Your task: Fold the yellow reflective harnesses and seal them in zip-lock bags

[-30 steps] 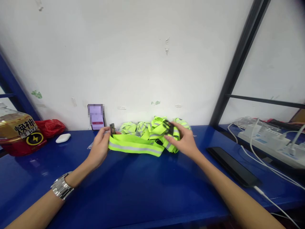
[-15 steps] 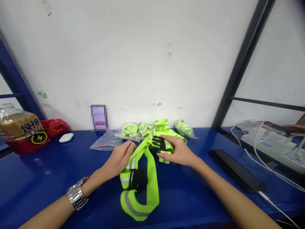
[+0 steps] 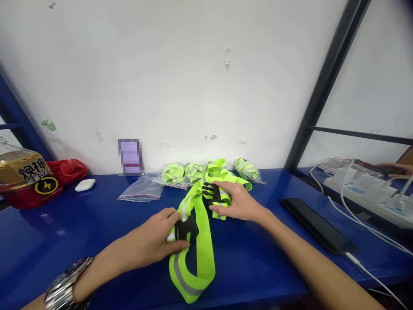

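A neon yellow-green reflective strap (image 3: 205, 241) with grey stripes lies looped on the blue tabletop. My right hand (image 3: 237, 200) pinches a black plastic buckle (image 3: 212, 193) on the strap's far part, its prongs pointing left. Lower down, my left hand (image 3: 161, 237) is closed round the strap beside a black band (image 3: 187, 229), thumb below and fingers above. A metal watch sits on my left wrist. Behind the buckle, more of the strap is bunched up.
Bagged reflective straps (image 3: 174, 173) stand along the wall, beside an empty zip bag (image 3: 142, 189). To the left are a drink bottle (image 3: 29, 176), red plastic bag (image 3: 69, 170) and white case (image 3: 85, 185). A phone (image 3: 318, 224) and power strip (image 3: 364, 189) lie right. Another person's hand (image 3: 396, 169) shows far right.
My left hand has come down and right along the strap to grip it by the black band. My right hand stays on the buckle. The view has shifted slightly.
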Demonstrator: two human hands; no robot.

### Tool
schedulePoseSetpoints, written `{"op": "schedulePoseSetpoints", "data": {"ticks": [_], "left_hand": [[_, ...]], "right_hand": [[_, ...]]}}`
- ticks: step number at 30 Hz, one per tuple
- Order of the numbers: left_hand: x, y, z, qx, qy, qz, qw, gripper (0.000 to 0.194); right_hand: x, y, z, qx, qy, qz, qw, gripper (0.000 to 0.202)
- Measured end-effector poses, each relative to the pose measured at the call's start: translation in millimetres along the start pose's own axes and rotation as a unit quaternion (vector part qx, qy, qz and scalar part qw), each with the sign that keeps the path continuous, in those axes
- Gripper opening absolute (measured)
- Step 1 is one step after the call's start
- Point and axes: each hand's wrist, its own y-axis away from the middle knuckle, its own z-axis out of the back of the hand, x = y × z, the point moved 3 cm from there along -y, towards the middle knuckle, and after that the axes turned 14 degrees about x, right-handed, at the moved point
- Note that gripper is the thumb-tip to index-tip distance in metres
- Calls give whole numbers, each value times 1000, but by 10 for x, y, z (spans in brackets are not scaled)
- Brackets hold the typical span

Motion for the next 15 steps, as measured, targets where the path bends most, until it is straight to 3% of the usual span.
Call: {"op": "schedulePoseSetpoints", "data": {"ticks": [6, 10, 15], "left_hand": [[348, -359, 82, -74, 105, -23, 991, 38], [337, -350, 97, -104, 183, -39, 977, 46], [271, -301, 64, -70, 202, -54, 975, 42]], "right_hand": [[11, -11, -42, 31, 43, 8, 999, 64], [43, -4, -102, 44, 62, 36, 996, 67], [80, 5, -154, 45, 94, 55, 993, 64]]}}
